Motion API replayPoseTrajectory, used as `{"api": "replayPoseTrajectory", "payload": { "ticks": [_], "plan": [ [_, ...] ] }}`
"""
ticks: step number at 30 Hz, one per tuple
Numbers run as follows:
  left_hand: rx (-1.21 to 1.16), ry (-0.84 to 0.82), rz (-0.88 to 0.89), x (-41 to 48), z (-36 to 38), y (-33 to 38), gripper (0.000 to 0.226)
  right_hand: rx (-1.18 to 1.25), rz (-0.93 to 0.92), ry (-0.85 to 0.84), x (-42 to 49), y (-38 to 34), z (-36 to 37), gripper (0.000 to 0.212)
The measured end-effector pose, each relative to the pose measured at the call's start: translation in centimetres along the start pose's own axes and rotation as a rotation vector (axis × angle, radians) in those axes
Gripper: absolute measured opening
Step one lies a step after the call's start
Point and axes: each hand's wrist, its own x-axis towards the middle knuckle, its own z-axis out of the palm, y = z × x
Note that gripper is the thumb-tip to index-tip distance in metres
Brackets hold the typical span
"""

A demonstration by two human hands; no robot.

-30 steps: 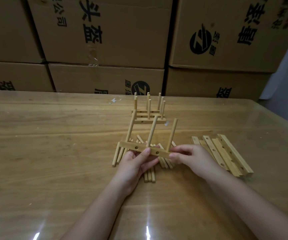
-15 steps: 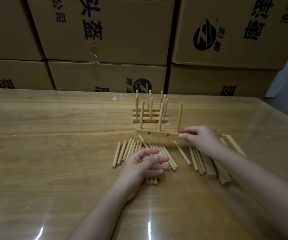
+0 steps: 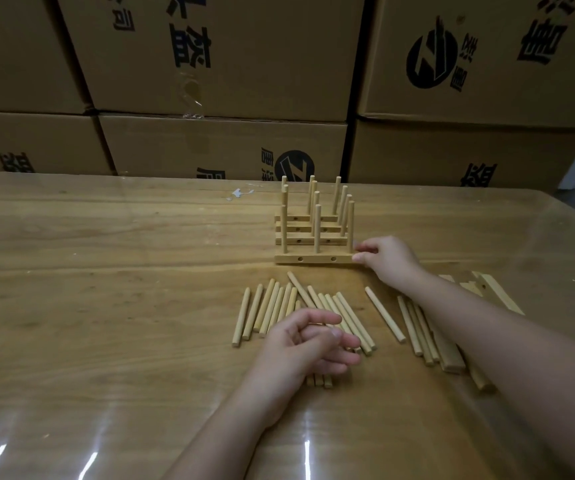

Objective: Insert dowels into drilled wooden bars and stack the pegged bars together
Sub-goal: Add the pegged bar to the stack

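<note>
Pegged bar now down against stack; my right grip pinches its end, left grip slack, empty. Next: fetch drilled bar.

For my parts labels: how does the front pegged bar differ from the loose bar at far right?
The front pegged bar carries three upright dowels; the loose bar carries none. The right hand pinches the pegged bar's end; no hand holds the loose bar. Both are drilled wood.
</note>
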Motion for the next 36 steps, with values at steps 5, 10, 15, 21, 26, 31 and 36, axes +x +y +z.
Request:
{"api": "replayPoseTrajectory", "payload": {
  "ticks": [5, 10, 15, 21, 26, 31, 36],
  "plan": [
    [-0.001, 0.001, -0.007, 0.0, 0.1, 0.0, 0.028, -0.018, 0.038, 0.016, 0.9, -0.2, 0.7, 0.032],
    [0.001, -0.001, -0.005, 0.0, 0.0, -0.1, 0.020, -0.061, 0.039, 0.048, 1.4, -0.5, 1.1, 0.032],
    [-0.011, -0.005, -0.004, 0.1, 0.1, 0.1, 0.019, -0.049, 0.064, 0.056, 1.9, -0.6, 1.3, 0.034],
    [-0.015, 0.001, -0.006, 0.1, 0.0, 0.2, 0.019, -0.063, 0.081, 0.053, 2.6, -0.9, 1.3, 0.036],
    [-0.007, 0.000, -0.010, 0.0, 0.0, 0.1, 0.018, -0.117, 0.099, 0.055, 3.4, -1.3, 1.5, 0.037],
    [-0.007, 0.003, -0.015, 0.0, 0.1, 0.1, 0.018, -0.142, 0.124, 0.076, 4.4, -1.5, 1.7, 0.038],
    [-0.017, 0.003, -0.024, 0.0, 0.1, 0.3, 0.019, -0.150, 0.149, 0.084, 5.1, -1.8, 1.9, 0.037]
  ]
}}
